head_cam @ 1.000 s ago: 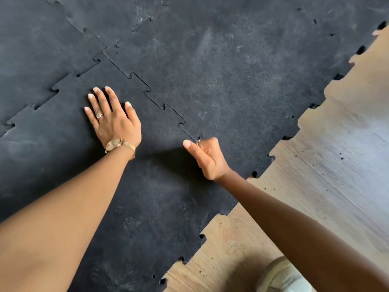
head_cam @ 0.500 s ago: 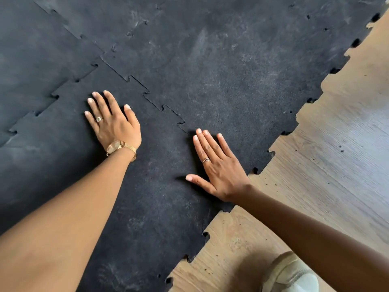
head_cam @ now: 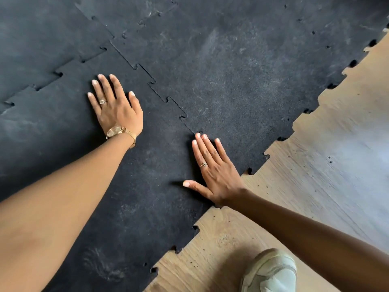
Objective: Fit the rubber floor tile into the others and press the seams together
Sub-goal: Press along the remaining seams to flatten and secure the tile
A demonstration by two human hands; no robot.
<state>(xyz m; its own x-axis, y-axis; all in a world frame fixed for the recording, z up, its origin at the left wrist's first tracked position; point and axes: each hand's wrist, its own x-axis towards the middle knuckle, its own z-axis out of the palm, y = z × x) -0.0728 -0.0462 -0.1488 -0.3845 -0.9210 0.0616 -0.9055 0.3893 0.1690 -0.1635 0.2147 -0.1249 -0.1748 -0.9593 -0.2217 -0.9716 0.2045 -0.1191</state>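
A black rubber floor tile [head_cam: 130, 186] with puzzle-tooth edges lies at the near side, locked into a neighbouring tile [head_cam: 242, 81] on the right and another tile [head_cam: 37, 39] at the far left. My left hand [head_cam: 117, 108] lies flat and open on the near tile, fingers spread, a watch on the wrist. My right hand [head_cam: 212, 171] is flat too, palm down over the lower end of the toothed seam [head_cam: 168, 100], its fingertips at the seam line. Neither hand holds anything.
Bare wooden floor [head_cam: 315, 175] lies to the right and front of the mat's toothed outer edge. A pale shoe [head_cam: 271, 272] rests on the wood at the bottom right. More joined black tiles [head_cam: 210, 13] stretch away at the top.
My right hand was a fist with the thumb out by the seam a second ago; it has since opened and lies flat on it. My left hand has stayed put.
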